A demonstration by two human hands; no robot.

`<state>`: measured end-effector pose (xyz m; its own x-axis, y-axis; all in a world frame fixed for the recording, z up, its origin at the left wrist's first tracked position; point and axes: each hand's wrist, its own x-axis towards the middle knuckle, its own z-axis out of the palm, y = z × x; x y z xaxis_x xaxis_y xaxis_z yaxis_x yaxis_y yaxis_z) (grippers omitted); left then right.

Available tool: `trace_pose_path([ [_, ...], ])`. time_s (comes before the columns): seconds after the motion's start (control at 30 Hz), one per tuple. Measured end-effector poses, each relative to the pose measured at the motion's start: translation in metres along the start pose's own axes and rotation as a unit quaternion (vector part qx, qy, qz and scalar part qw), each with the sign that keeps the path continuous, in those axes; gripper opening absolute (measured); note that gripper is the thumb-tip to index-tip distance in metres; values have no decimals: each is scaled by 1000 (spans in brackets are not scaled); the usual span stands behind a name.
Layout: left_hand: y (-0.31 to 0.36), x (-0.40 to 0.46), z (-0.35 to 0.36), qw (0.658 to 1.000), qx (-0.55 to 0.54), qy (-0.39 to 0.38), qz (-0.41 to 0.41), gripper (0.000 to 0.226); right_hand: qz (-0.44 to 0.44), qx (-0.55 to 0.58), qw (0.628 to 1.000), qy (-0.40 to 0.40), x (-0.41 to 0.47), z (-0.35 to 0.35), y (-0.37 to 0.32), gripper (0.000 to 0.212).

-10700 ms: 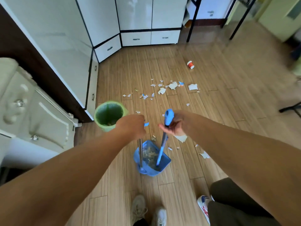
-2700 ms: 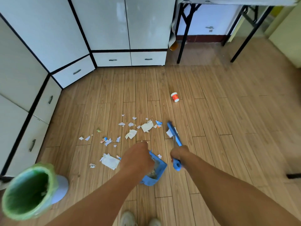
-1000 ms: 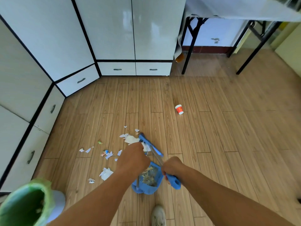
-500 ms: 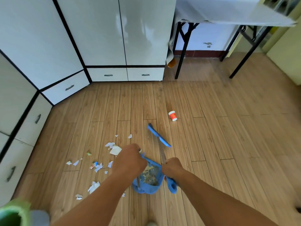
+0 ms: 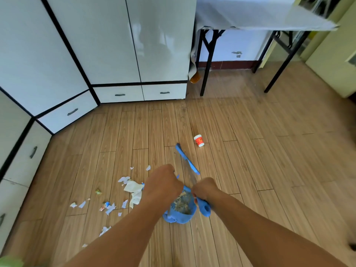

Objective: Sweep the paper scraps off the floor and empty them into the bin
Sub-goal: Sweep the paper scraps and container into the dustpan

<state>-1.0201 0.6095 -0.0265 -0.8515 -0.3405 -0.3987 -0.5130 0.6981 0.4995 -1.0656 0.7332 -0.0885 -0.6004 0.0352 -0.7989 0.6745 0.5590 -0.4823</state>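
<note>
From up here my left hand (image 5: 163, 186) hides the top of the dustpan (image 5: 180, 212) handle, so I see only a curled fist where that handle should be, and I cannot make out the fingers themselves or the grip underneath. The dustpan sits on the floor (image 5: 250, 160) under both hands, its bowl holding greyish debris, its near edge partly covered by my wrists. My right hand (image 5: 205, 189) is clenched round the broom (image 5: 187, 160) handle, whose blue end pokes out below the fist; the broom head lies beyond the dustpan, pointing toward a small red-and-white cup (image 5: 199, 140). Paper scraps (image 5: 133, 189) lie on the floor left of the dustpan, the biggest just beside my left hand. The bin (image 5: 9, 262) is cut off, only a blurred green sliver far left of the dustpan.
</note>
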Motion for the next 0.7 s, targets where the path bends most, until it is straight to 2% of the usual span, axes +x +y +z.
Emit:
trace_pose_path([
  [0.1, 10, 14, 1, 1000, 9, -2, 12, 23, 21, 46, 999, 9, 9, -10, -13, 8],
  [0.2, 15, 29, 4, 1000, 22, 8, 19, 11, 15, 40, 999, 22, 21, -18, -15, 10],
  [0.27, 19, 40, 6, 999, 22, 9, 25, 15, -2, 21, 999, 34, 29, -24, -13, 3],
  [0.37, 25, 52, 5, 999, 13, 4, 32, 18, -19, 13, 998, 56, 44, -34, -9, 20],
  [0.53, 39, 70, 6, 999, 18, 4, 45, 10, -44, 19, 995, 82, 61, -42, -18, 13],
  [0.7, 58, 86, 7, 998, 17, 6, 55, 34, -40, 42, 994, 89, 75, -43, -44, 15],
])
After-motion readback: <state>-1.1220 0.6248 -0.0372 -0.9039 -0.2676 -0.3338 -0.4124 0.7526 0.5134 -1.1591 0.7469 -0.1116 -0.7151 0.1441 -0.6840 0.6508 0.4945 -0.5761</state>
